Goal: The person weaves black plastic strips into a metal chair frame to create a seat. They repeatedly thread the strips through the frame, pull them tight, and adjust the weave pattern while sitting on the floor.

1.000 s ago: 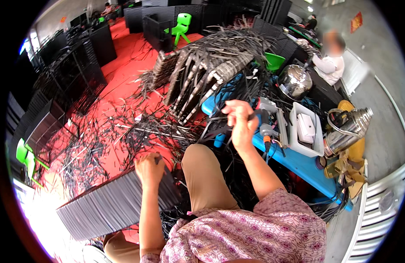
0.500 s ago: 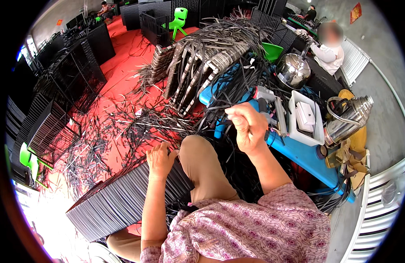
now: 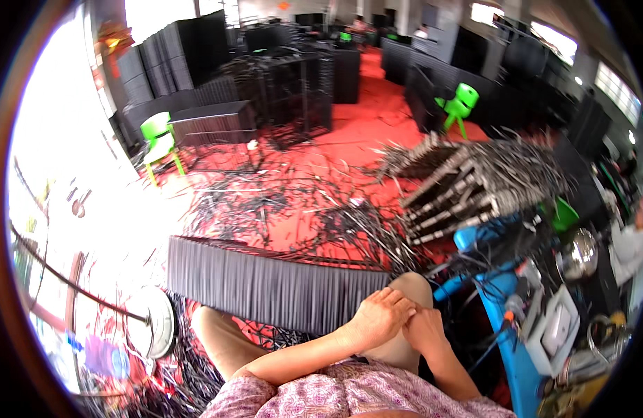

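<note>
My two hands meet above my right knee, beside the right end of a dark grey panel woven from close-set strips [image 3: 279, 282] that lies across my lap. My left hand [image 3: 382, 317] is closed, its fingers bent together and touching the other hand. Curled up against those fingertips is my right hand [image 3: 424, 329], also closed. Whatever may be between the fingers is hidden or too small to name. The panel's far edge shows a dark frame rail, and neither hand clearly grips it.
Cut black strips [image 3: 248, 198] litter the red floor covering [image 3: 363, 150]. Beyond my right knee stands a pile of strip-wrapped frames [image 3: 467, 188]. A blue bench [image 3: 506, 341] at right bears a white tray [image 3: 554, 334] and a kettle [image 3: 577, 254]. A round-based stand [image 3: 153, 322] is at left.
My view has swung left, so the bench now sits farther right. My raised right hand has come down to my left hand, which has moved onto my knee from the panel's edge.
</note>
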Action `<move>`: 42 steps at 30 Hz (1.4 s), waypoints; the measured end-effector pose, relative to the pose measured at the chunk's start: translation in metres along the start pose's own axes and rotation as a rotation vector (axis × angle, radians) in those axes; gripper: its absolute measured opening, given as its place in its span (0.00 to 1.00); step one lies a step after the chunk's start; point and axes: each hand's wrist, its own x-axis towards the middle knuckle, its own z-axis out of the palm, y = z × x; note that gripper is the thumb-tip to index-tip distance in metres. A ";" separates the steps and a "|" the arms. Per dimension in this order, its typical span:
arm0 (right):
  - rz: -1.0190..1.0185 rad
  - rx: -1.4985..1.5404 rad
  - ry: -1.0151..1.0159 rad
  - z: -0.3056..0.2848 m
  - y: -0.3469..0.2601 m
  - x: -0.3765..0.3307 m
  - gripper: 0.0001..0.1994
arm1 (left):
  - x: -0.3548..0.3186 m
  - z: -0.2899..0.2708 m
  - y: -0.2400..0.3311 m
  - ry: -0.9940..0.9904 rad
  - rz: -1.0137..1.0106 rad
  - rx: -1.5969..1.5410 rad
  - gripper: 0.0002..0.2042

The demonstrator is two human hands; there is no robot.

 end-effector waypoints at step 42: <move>0.026 0.718 -0.047 0.046 0.000 0.004 0.10 | -0.057 -0.004 -0.041 -0.141 -0.459 -0.207 0.07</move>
